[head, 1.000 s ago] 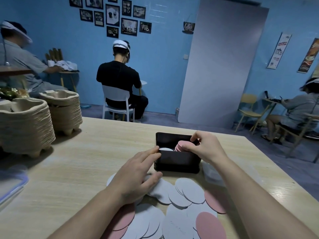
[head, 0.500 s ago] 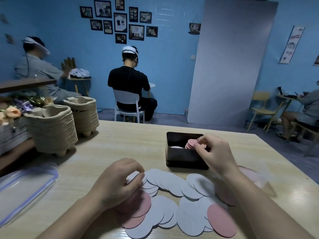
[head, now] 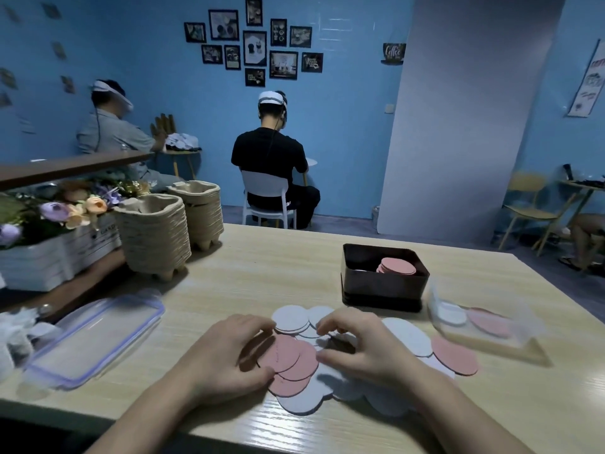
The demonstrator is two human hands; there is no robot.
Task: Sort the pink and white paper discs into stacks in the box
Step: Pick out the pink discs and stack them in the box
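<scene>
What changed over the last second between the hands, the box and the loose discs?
The right hand left the pink stack in the box and came back toward the person onto the loose white discs. The left hand moved off the box's side to the loose pink discs. Whether either hand grips a disc is unclear. Box, stack and table stayed put.

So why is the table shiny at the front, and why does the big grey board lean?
In the head view, the wide-angle lens tilts the grey board and bows the table edges; room light glares off the table's near edge; the left hand throws a dark shadow on the pink discs.
</scene>
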